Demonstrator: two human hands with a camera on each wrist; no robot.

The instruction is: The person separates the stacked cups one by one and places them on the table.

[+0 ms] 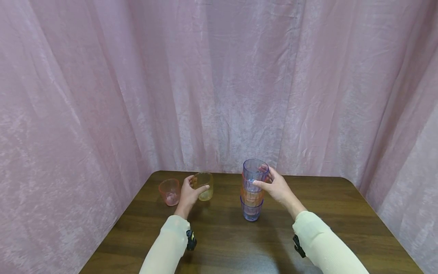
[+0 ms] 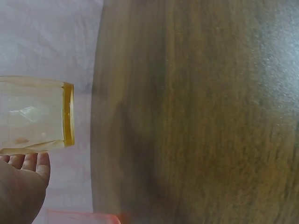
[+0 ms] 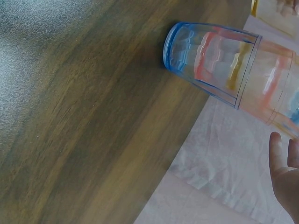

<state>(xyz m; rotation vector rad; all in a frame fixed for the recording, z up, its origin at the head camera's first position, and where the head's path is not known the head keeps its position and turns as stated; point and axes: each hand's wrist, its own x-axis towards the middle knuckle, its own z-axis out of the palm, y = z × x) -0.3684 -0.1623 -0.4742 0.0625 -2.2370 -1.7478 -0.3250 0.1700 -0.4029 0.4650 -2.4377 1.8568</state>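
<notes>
My left hand grips a clear yellow cup from its left side, thumb in front and fingers behind. The left wrist view shows this cup's thick amber base with fingers along its lower side. To the right, a tall stack of nested clear cups stands upright on the table, with a blue cup at the bottom and red and yellow tints in the middle. Around the blue cup at the top, my right hand holds with thumb in front and fingers behind.
A clear red cup stands left of my left hand. Beneath everything is a dark brown wooden table with rounded far corners. Pink curtains hang behind the table and along both sides.
</notes>
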